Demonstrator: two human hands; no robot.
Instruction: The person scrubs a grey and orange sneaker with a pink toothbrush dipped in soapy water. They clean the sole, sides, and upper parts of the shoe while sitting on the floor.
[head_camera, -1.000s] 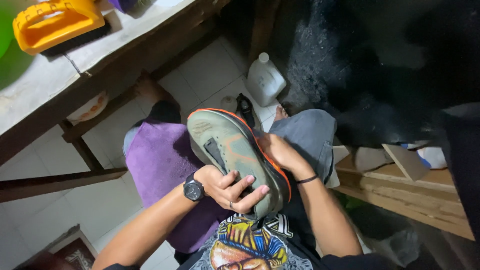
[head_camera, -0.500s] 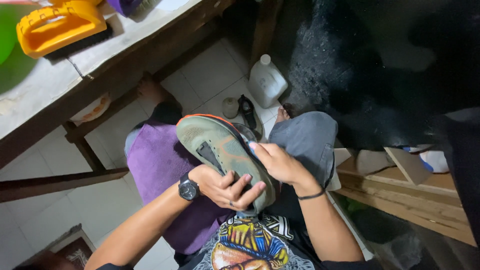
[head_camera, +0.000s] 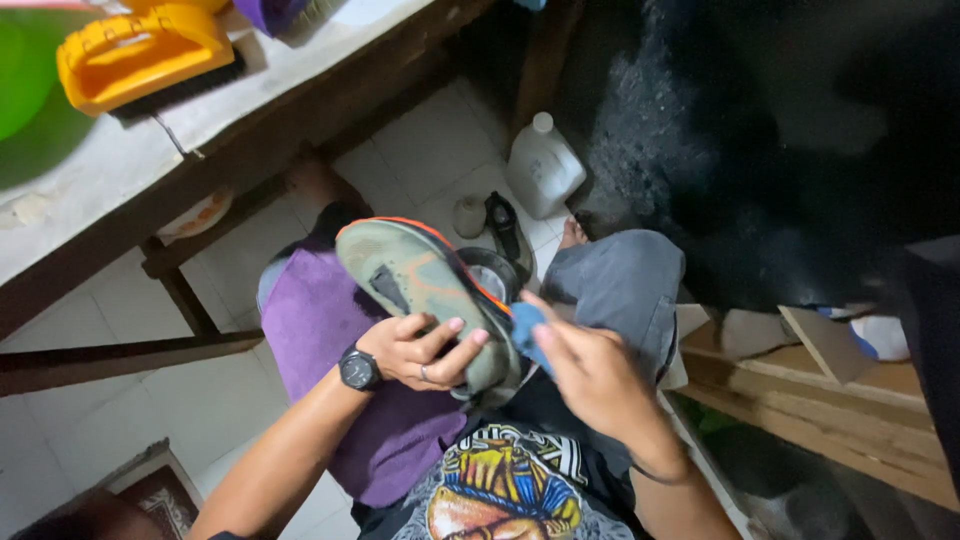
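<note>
A sports shoe (head_camera: 415, 275) with a greyish-green sole and orange edge lies sole-up over my lap. My left hand (head_camera: 425, 352), with a black watch on the wrist, grips the shoe near its heel. My right hand (head_camera: 590, 375) is beside the shoe's right edge and pinches a small blue piece (head_camera: 525, 330), cloth or sponge, against the side of the sole. A purple towel (head_camera: 335, 370) is spread over my left thigh under the shoe.
A wooden table (head_camera: 260, 120) at the upper left carries a yellow scrub brush (head_camera: 140, 55) and a green basin (head_camera: 30, 90). On the tiled floor stand a white plastic jug (head_camera: 545, 170), a small jar (head_camera: 468, 215) and a dark object. Wooden planks (head_camera: 800, 370) lie at the right.
The shoe has swung left and tipped, its toe now further from me. My right hand has come off the shoe's side and now presses a blue piece to its edge.
</note>
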